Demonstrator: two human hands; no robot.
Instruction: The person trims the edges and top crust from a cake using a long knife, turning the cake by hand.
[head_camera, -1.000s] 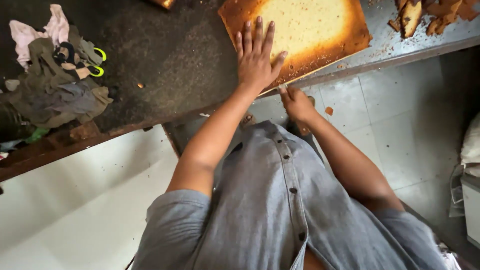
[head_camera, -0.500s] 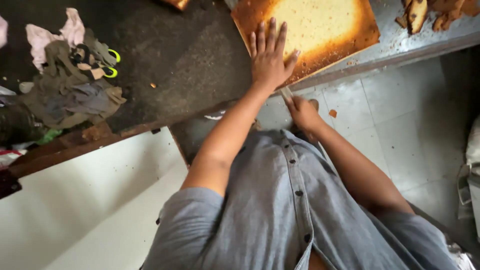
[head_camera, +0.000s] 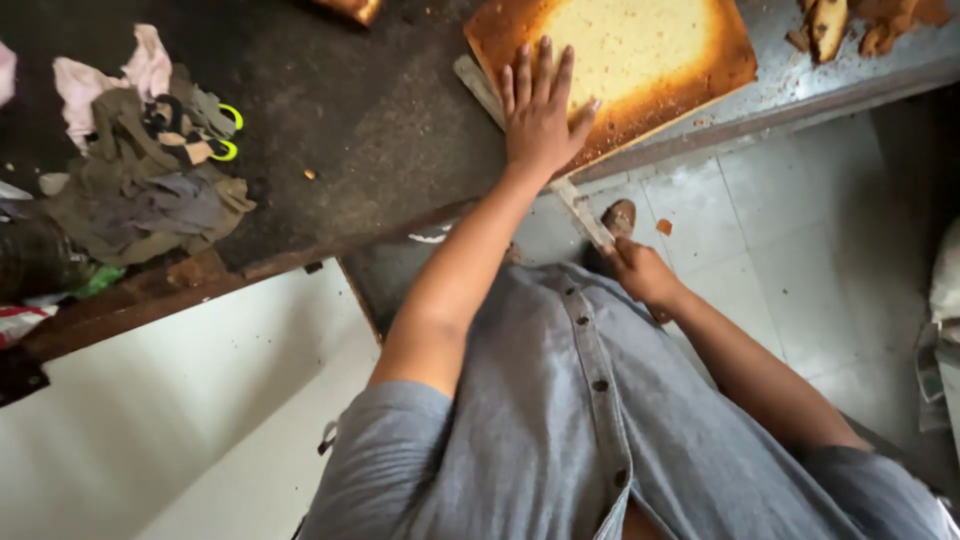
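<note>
- Since the earlier frames the long knife has slid further under the sponge cake slab, its blade tip now showing beyond the slab's left edge; the slicing looks well under way
- left hand keeps pressing flat on the slab, fingers spread open
- right hand stays closed around the knife handle, below the counter edge
- rag pile far left on the dark counter; no labels legible

Left hand flat on sponge cake
</note>
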